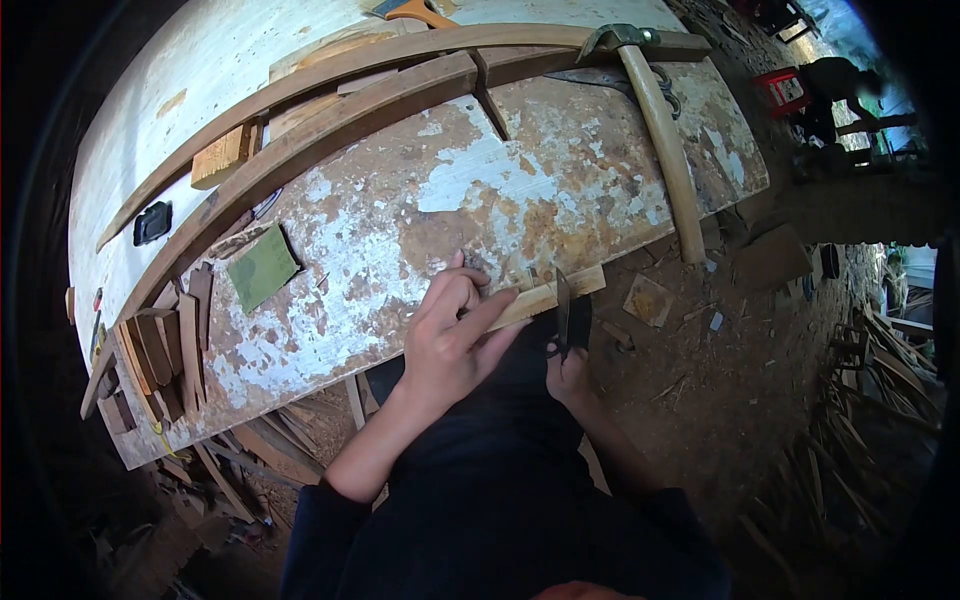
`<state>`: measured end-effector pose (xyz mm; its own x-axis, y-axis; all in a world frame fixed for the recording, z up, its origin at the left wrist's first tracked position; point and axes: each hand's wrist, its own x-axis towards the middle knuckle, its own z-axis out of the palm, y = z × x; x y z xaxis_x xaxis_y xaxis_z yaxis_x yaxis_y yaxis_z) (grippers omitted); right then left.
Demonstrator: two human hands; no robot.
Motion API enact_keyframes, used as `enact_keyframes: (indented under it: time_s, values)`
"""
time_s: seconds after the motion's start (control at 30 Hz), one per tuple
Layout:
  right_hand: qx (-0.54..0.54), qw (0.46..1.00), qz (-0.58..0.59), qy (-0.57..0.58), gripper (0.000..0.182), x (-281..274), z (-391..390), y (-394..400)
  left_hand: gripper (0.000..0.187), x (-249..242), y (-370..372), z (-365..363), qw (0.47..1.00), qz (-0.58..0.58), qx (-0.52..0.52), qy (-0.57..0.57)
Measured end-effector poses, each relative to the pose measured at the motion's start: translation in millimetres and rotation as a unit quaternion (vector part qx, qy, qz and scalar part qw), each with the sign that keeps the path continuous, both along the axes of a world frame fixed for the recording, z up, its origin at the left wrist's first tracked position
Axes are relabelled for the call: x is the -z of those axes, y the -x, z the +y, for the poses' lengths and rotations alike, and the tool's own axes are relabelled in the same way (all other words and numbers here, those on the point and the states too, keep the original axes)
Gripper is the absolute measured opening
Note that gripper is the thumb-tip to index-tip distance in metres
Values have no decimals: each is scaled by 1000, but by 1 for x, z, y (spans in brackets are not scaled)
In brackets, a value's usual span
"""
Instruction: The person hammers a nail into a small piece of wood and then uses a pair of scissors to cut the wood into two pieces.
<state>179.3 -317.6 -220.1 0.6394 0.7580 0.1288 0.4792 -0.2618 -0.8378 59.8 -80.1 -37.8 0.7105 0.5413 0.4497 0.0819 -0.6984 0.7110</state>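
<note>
The left hand [445, 345] is near the middle, a little toward 8 o'clock. The back of it shows. Its thumb and one long finger reach to 2 o'clock in a pinch, and the other fingers bend over toward 1 o'clock. The left arm [375, 445] is bare up to the elbow. It comes from 7 o'clock and points to 1 o'clock. The right hand [568, 375] is at 4 o'clock, curled up like a fist. The right arm [612, 440] comes from 5 o'clock and leans to 11 o'clock.
</note>
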Motion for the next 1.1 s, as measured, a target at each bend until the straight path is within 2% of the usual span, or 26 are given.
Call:
enact_keyframes:
  time_s: [0.1, 0.2, 0.3, 0.4, 0.53, 0.57, 0.63, 0.73, 0.8, 0.87, 0.93, 1.03, 1.1]
  values:
    - [-43, 997, 63, 32, 14, -51, 18, -5, 40, 1, 3, -2, 1000, 3, 3, 4]
    - [-42, 999, -12, -9, 15, -32, 9, -2, 38, -4, 1, 2, 1000, 3, 11, -11]
    - [-9, 999, -38, -25, 14, 8, -13, -2, 37, -3, -3, 4, 1000, -1, 14, -14]
    - [-45, 998, 19, 28, 14, -49, 14, -3, 37, 0, 1, 1, 1000, -5, 9, -6]
    - [-32, 999, 22, 28, 17, -10, -2, -3, 37, -4, 2, 2, 1000, 7, 14, -15]
    - [-42, 999, 27, 23, 17, -11, -4, -3, 37, -4, 1, 1, 1000, 7, 14, -17]
    - [-69, 997, 38, 16, 17, -49, 12, -4, 37, -3, 1, -1, 1000, 9, 8, -16]
    - [-55, 998, 26, 23, 17, -40, 14, -7, 36, -2, 1, 0, 1000, -5, 6, -11]
    - [-43, 998, 15, 35, 17, -8, -5, -6, 36, -2, 1, 2, 1000, 2, 9, -16]
    - [-49, 997, 11, 60, 16, -9, 0, -14, 35, -5, -1, 3, 1000, -1, 5, -16]
    - [-70, 991, 30, 108, 15, -44, 14, -11, 36, -3, 0, 0, 1000, -2, 3, 1]
    - [-60, 998, 19, 10, 16, -23, 13, -7, 35, -5, -1, 2, 1000, -7, 2, -9]
    - [-46, 999, 11, 10, 17, -23, 15, -9, 34, -7, -1, 3, 1000, -1, 7, -17]
